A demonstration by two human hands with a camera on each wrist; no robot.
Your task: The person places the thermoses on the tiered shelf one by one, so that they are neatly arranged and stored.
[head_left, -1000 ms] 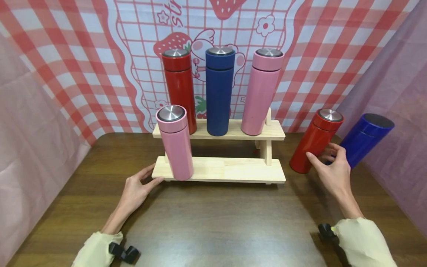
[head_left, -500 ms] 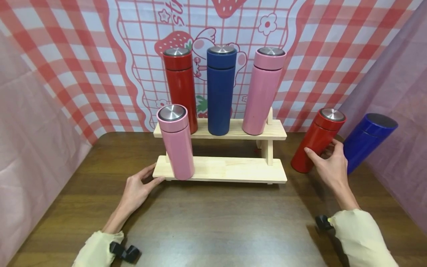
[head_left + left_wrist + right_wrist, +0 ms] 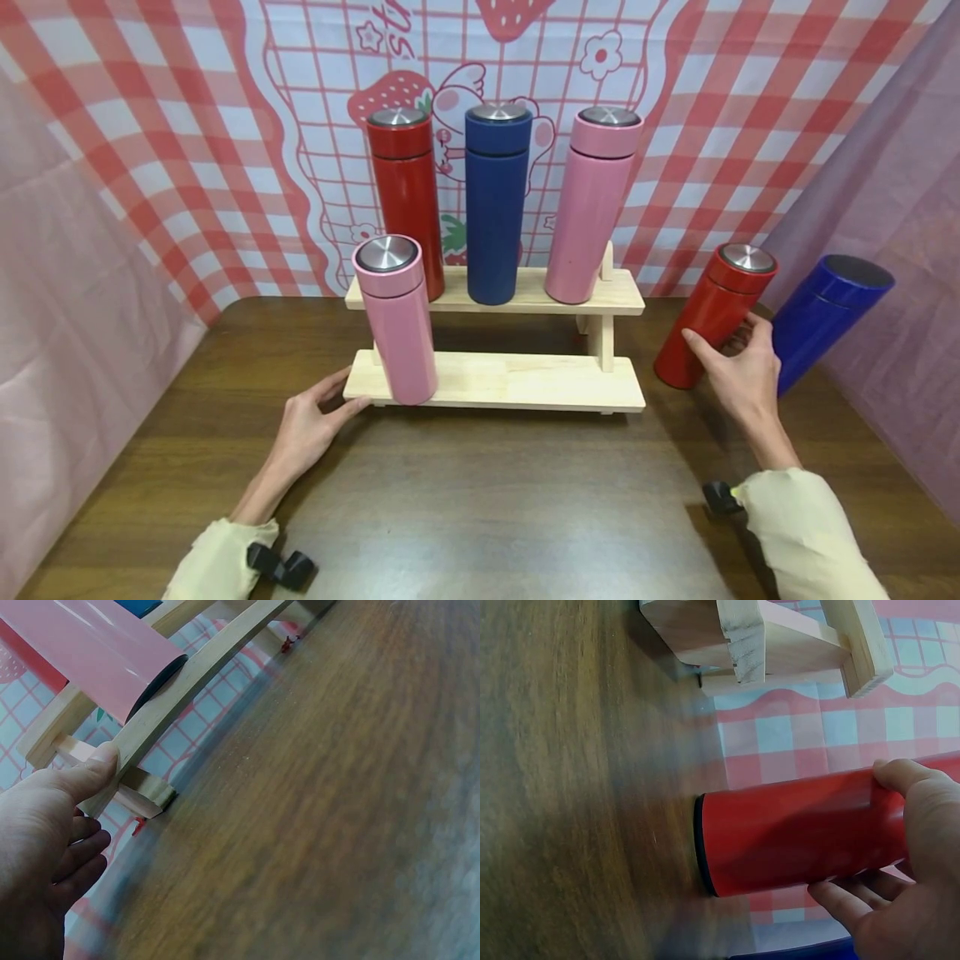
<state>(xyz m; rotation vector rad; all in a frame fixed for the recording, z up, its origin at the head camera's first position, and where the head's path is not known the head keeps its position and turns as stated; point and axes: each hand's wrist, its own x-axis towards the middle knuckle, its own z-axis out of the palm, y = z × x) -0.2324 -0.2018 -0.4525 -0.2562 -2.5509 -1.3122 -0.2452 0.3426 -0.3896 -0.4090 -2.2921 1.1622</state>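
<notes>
Dark wood grain covers the surface (image 3: 487, 500), and near its far edge stands a pale two-tier wooden rack (image 3: 517, 379) with a red, a blue and a pink flask on the upper shelf and a second pink flask (image 3: 396, 321) at the left end of the lower one. Off the rack's right end, toward the right edge of the surface, the red flask (image 3: 712, 317) stands on its base with a blue flask (image 3: 821, 312) just beyond it. The right hand (image 3: 742, 375) wraps that red flask at mid-body, thumb on the near side, fingers (image 3: 847, 896) curled behind. It looks rigid, smooth-coated and possibly slippery, so the mid-barrel grip seems sound. The left hand (image 3: 307, 425) lies relaxed, thumb touching the rack's lower left corner.
</notes>
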